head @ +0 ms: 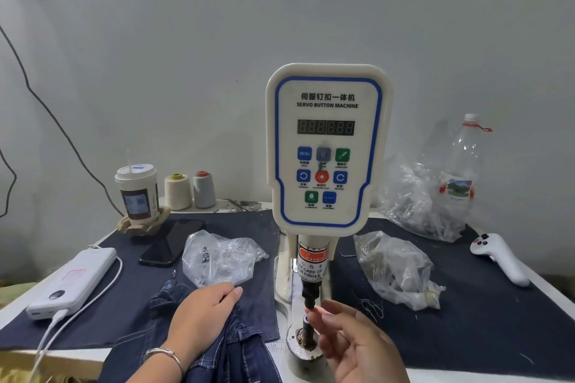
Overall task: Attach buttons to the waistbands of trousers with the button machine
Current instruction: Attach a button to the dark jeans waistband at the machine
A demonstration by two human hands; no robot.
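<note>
Machine: the cream, blue-trimmed servo button machine (328, 146) stands upright at the middle of your worktop (553, 295), its digit display unlit.
Punch: the black upper punch (309, 297) hangs under the red-and-white warning label, directly above the dark lower post (306, 325), with a gap between them.
Right hand: your right hand (357, 348) is raised palm toward you beside the post, fingers loosely bent, index fingertip reaching into the gap between punch and post. Whether it pinches a button there I cannot tell; a small pale cap shows on top of the post.
Left hand: your left hand (203, 309) lies palm down on the dark blue denim trousers (211, 348), fingers curled into the fabric and gripping it; a silver bracelet (165, 354) circles the wrist.
Trousers: bunched at the near edge, left of the machine base, not under the punch.
Button supply: a crumpled clear plastic bag (221, 255) with small metal pieces lies just behind your left hand; a second clear plastic bag (395, 267) lies right of the machine.
Left of worktop: a white power bank (74, 280) with cable, a black phone (171, 241), a lidded paper cup (138, 193), two thread cones (189, 190).
Right of worktop: a white handheld controller (501, 256) and a clear plastic bottle (460, 171).
</note>
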